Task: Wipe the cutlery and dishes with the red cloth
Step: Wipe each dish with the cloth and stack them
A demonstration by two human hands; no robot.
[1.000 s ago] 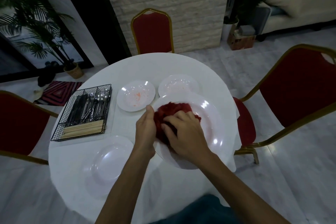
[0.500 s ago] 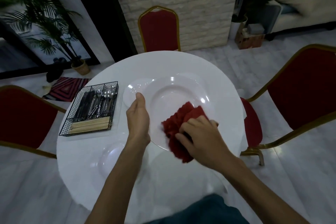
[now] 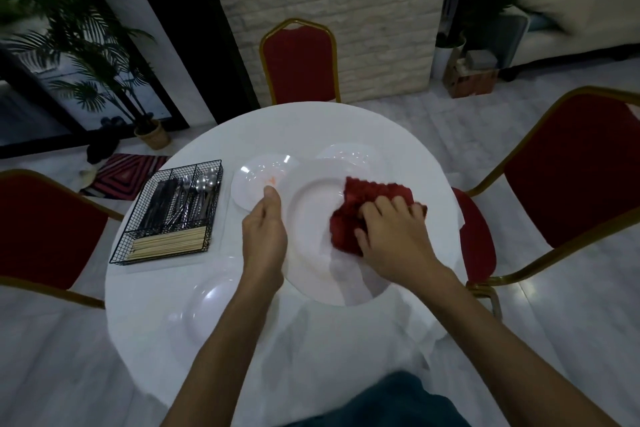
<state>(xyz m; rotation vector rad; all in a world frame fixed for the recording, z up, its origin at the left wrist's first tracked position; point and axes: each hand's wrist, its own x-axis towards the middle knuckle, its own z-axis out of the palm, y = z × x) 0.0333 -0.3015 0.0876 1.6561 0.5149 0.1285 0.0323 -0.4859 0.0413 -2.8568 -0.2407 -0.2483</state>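
A large white plate (image 3: 311, 218) is held tilted above the round white table (image 3: 398, 135). My left hand (image 3: 265, 236) grips its left rim, thumb on top. My right hand (image 3: 391, 239) presses the crumpled red cloth (image 3: 367, 204) against the right side of the plate's well. Behind the plate lie a small white plate (image 3: 256, 177) with an orange smear and another small plate (image 3: 349, 154), partly hidden. A clear plate (image 3: 214, 305) lies near the front left. A black wire caddy (image 3: 173, 211) holds cutlery and chopsticks at the left.
Red chairs with gold frames stand at the far side (image 3: 299, 62), the left (image 3: 45, 229) and the right (image 3: 571, 170). A potted palm (image 3: 104, 55) and a patterned mat (image 3: 128, 173) are on the floor at the back left.
My right hand has moved the red cloth from the plate's lower middle up to its right side. My left hand keeps hold of the left rim.
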